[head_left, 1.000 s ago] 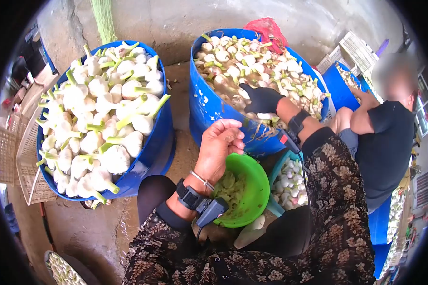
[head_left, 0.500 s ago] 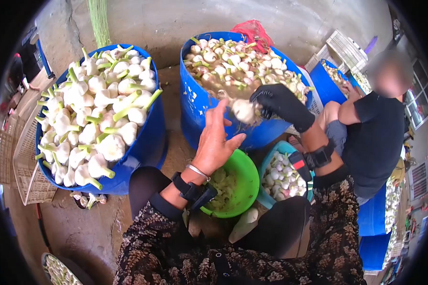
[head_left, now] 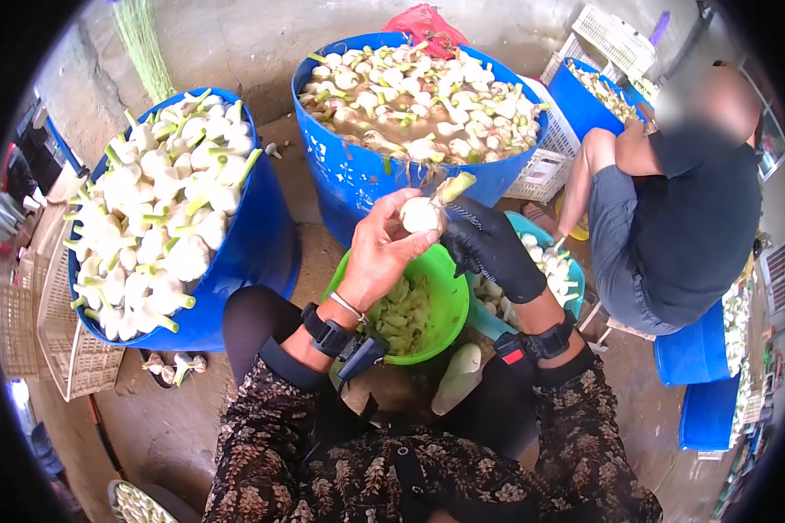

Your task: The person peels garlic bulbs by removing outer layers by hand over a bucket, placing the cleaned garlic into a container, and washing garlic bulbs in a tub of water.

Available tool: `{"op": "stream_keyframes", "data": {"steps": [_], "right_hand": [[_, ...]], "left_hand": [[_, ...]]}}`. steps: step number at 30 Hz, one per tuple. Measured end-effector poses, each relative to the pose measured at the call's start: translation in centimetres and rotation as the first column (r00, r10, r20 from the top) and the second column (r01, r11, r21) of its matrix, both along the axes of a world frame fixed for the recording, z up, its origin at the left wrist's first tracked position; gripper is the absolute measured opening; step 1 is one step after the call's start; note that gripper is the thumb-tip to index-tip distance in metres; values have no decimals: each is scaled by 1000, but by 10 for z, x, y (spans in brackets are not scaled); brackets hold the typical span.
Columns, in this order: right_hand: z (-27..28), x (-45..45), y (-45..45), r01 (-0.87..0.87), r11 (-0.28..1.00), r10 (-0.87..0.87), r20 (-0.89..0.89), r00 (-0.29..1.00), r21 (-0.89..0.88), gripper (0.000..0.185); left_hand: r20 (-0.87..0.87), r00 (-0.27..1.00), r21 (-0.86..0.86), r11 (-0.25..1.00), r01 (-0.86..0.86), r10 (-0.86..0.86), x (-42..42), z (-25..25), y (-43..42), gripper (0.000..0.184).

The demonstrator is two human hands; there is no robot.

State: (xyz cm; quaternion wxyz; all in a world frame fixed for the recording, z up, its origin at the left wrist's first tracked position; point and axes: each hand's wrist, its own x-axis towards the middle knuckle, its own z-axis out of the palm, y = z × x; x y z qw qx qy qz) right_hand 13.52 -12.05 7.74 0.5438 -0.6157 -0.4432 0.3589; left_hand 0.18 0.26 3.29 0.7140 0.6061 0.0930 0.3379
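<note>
The front tub (head_left: 349, 181), full of garlic (head_left: 475, 122) in murky water, and the left tub (head_left: 275, 261), heaped with whiter bulbs, stand close, likely for easy reach. The bowl (head_left: 455, 305) sits below the hands, seemingly to catch scraps (head_left: 401, 324) like those in it, with the basin (head_left: 487, 320) just beside. The left hand (head_left: 378, 251) pinches a single bulb (head_left: 420, 218) in the air between bowl and front tub, perhaps leaving its stem accessible to the gloved right hand (head_left: 497, 251), whose fingers curl alongside, though whether they grip cannot be told.
</note>
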Motion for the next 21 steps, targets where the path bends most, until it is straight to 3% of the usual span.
{"op": "stream_keyframes", "data": {"steps": [2,3,5,9,10,13,14,15,16,17,21], "right_hand": [[-10,0,2,16,1000,-15,-75,997,6,33],[-12,1,3,9,1000,-9,-89,996,1,31],[-21,2,8,15,1000,-15,-133,991,-1,27],[-42,5,10,85,996,-79,-272,959,9,20],[-45,6,11,89,996,-83,-319,944,3,19],[-39,10,9,103,995,-100,-207,973,1,19],[-36,10,8,107,994,-104,-171,980,11,19],[-34,12,7,87,996,-82,-158,984,31,20],[-32,14,7,68,997,-60,-147,987,49,21],[-32,17,6,49,997,-40,-139,989,65,22],[-35,30,1,22,999,-25,-108,994,-25,32]], "left_hand": [[-30,994,139,986,-97,102,0,0,1,52],[-59,978,317,933,-169,198,-1,1,1,52],[-65,918,642,720,-261,391,-5,5,2,53],[-21,872,820,507,-264,489,-6,13,1,58],[-31,890,783,564,-261,455,-5,12,1,57],[-22,929,687,681,-255,370,1,2,6,46],[-111,980,372,921,-114,167,2,2,9,43],[-117,991,-2,998,63,-63,2,3,14,40],[-38,961,-372,896,242,-276,1,3,17,38],[68,939,-451,829,331,-338,3,-4,15,38],[121,889,-547,718,431,-441,13,-18,19,45]]}}
